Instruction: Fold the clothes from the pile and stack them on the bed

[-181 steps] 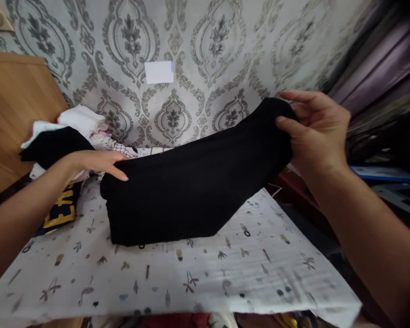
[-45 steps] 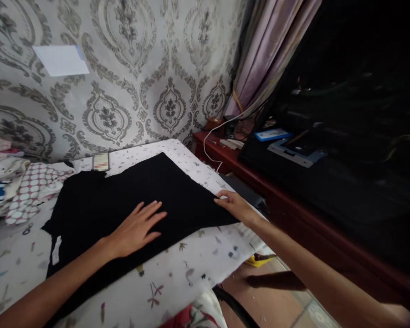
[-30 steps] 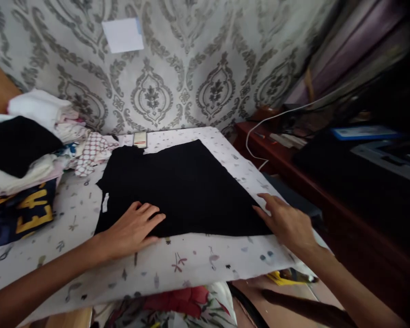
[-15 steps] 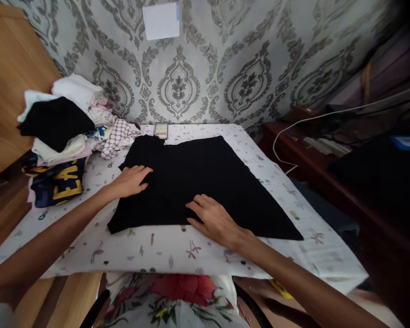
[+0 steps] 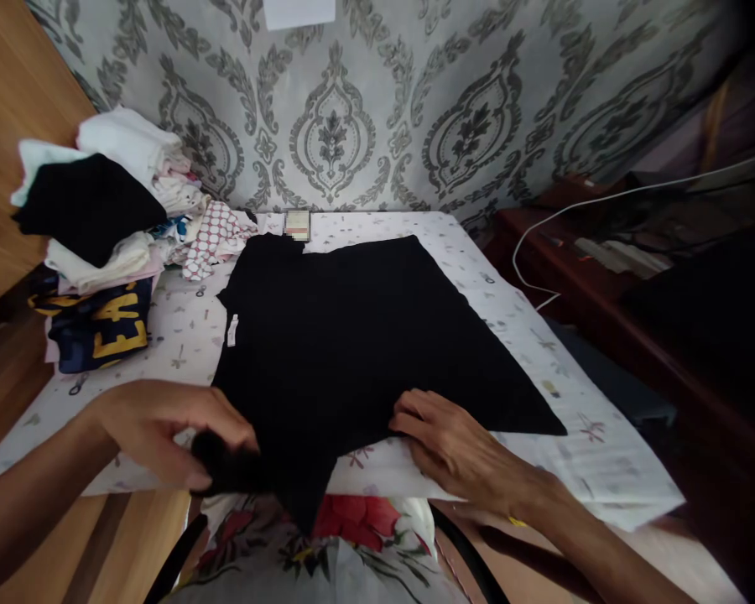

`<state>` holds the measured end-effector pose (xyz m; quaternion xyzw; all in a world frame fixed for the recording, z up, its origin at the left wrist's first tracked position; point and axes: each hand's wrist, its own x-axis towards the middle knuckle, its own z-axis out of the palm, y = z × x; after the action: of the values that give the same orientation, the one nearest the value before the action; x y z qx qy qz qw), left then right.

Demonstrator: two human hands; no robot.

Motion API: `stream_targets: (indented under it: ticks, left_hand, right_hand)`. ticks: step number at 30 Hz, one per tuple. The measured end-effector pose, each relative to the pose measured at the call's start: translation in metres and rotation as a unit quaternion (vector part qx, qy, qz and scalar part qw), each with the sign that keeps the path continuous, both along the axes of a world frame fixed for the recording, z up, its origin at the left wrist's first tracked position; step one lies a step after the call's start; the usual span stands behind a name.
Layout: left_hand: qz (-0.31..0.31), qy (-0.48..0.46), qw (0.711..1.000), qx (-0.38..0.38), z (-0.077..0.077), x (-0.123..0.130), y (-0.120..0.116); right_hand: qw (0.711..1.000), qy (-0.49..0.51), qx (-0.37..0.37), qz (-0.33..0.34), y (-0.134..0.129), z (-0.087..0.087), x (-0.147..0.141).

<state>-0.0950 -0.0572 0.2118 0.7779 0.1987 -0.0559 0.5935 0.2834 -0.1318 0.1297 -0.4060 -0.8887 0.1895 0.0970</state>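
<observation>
A black shirt lies spread on the patterned white cloth, with a small white tag showing near its left edge. At the near left, my left hand is closed on a bunched, blurred part of the shirt, lifted at the table's front edge. One corner of the fabric hangs down over that edge beside it. Farther right, my right hand rests at the shirt's near side, fingers curled on the black fabric; the fingertips are partly hidden.
Several clothes are piled at the left, including a folded black garment, a red-and-white patterned cloth and a navy garment with yellow letters. A small card-like item sits at the back. A white cable crosses the dark red desk at right.
My left hand has come back toward the front edge, pulling up the shirt's near left part. The white tag now shows. My right hand has shifted right and curled its fingers.
</observation>
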Motion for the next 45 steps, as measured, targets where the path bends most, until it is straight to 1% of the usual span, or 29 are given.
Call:
stream_targets:
  ticks: [2, 3, 4, 5, 6, 7, 8, 9, 10, 12, 13, 15, 18, 20, 21, 22, 23, 25, 26, 27, 28, 30, 31, 34, 37, 38, 40, 42, 45]
  left_hand:
    - [-0.093, 0.025, 0.988, -0.117, 0.001, 0.014, -0.003]
    - [-0.113, 0.031, 0.980, -0.160, 0.000, 0.020, -0.004]
    - [-0.095, 0.025, 0.980, -0.174, -0.003, 0.026, -0.005]
    - [-0.051, 0.012, 0.986, -0.160, -0.006, 0.032, -0.006]
    - [0.016, -0.006, 0.993, -0.113, -0.012, 0.038, -0.007]
    - [0.092, -0.021, 0.995, -0.034, -0.019, 0.044, -0.008]
    - [0.164, -0.033, 0.984, 0.062, -0.029, 0.050, -0.008]
    - [0.205, -0.027, 0.964, 0.169, -0.041, 0.054, -0.006]
    - [0.191, -0.009, 0.948, 0.253, -0.053, 0.056, -0.002]
    - [0.123, 0.047, 0.923, 0.362, -0.079, 0.048, 0.015]
    - [0.110, 0.082, 0.904, 0.405, -0.089, 0.037, 0.027]
    - [0.143, 0.143, 0.861, 0.467, -0.103, 0.006, 0.056]
    - [0.276, 0.210, 0.768, 0.539, -0.106, -0.039, 0.095]
    - [0.349, 0.210, 0.711, 0.573, -0.103, -0.044, 0.111]
    - [0.366, 0.192, 0.699, 0.584, -0.102, -0.036, 0.117]
    - [0.366, 0.166, 0.703, 0.586, -0.102, -0.023, 0.121]
    - [0.350, 0.135, 0.722, 0.581, -0.103, -0.006, 0.124]
    - [0.281, 0.086, 0.781, 0.551, -0.108, 0.030, 0.132]
    - [0.244, 0.079, 0.804, 0.536, -0.111, 0.042, 0.137]
    - [0.217, 0.085, 0.819, 0.525, -0.114, 0.050, 0.145]
    - [0.203, 0.103, 0.824, 0.519, -0.116, 0.052, 0.154]
    - [0.218, 0.154, 0.813, 0.517, -0.118, 0.039, 0.174]
    - [0.236, 0.177, 0.803, 0.518, -0.118, 0.029, 0.184]
    - [0.271, 0.202, 0.776, 0.532, -0.119, -0.002, 0.206]
    - [0.277, 0.198, 0.765, 0.547, -0.122, -0.012, 0.213]
    - [0.274, 0.198, 0.765, 0.548, -0.122, -0.012, 0.214]
    - [0.266, 0.202, 0.767, 0.548, -0.120, -0.010, 0.213]
    - [0.261, 0.214, 0.767, 0.546, -0.115, -0.007, 0.211]
    - [0.288, 0.226, 0.743, 0.561, -0.110, 0.008, 0.198]
  right_hand:
    - [0.997, 0.003, -0.070, 0.015, -0.003, 0.012, 0.002]
    - [0.995, 0.006, -0.100, 0.016, -0.002, 0.017, 0.000]
    - [0.992, 0.013, -0.121, 0.016, 0.000, 0.022, -0.005]
    - [0.991, 0.024, -0.129, 0.018, 0.004, 0.025, -0.012]
    - [0.991, 0.036, -0.127, 0.023, 0.009, 0.026, -0.022]
    - [0.992, 0.047, -0.115, 0.036, 0.015, 0.026, -0.033]
    - [0.992, 0.054, -0.096, 0.059, 0.022, 0.024, -0.046]
    - [0.992, 0.057, -0.075, 0.088, 0.028, 0.021, -0.058]
    - [0.989, 0.055, -0.058, 0.121, 0.033, 0.015, -0.070]
    - [0.982, 0.042, -0.035, 0.180, 0.041, 0.001, -0.086]
    - [0.977, 0.039, -0.026, 0.206, 0.043, -0.007, -0.091]
    - [0.970, 0.037, -0.005, 0.240, 0.044, -0.021, -0.093]
    - [0.964, 0.050, 0.026, 0.258, 0.046, -0.029, -0.087]
    - [0.961, 0.067, 0.009, 0.270, 0.054, -0.022, -0.085]
    - [0.961, 0.078, -0.006, 0.266, 0.062, -0.016, -0.086]
    - [0.965, 0.086, -0.016, 0.248, 0.072, -0.011, -0.089]
    - [0.972, 0.088, -0.018, 0.217, 0.084, -0.007, -0.092]
    - [0.986, 0.075, 0.007, 0.148, 0.114, -0.004, -0.101]
    - [0.988, 0.059, 0.026, 0.138, 0.130, -0.007, -0.104]
    - [0.987, 0.041, 0.044, 0.152, 0.148, -0.011, -0.106]
    - [0.983, 0.024, 0.059, 0.175, 0.166, -0.017, -0.106]
    - [0.976, -0.005, 0.088, 0.201, 0.205, -0.029, -0.096]
    - [0.979, -0.015, 0.102, 0.177, 0.226, -0.035, -0.086]
    - [0.990, -0.043, 0.134, 0.030, 0.287, -0.045, -0.039]
    - [0.974, -0.045, 0.167, -0.148, 0.330, -0.046, 0.018]
    - [0.968, -0.045, 0.167, -0.182, 0.338, -0.045, 0.036]
    - [0.957, -0.046, 0.159, -0.239, 0.344, -0.044, 0.063]
    - [0.943, -0.049, 0.147, -0.294, 0.336, -0.044, 0.077]
    - [0.926, -0.043, 0.152, -0.342, 0.299, -0.049, 0.065]
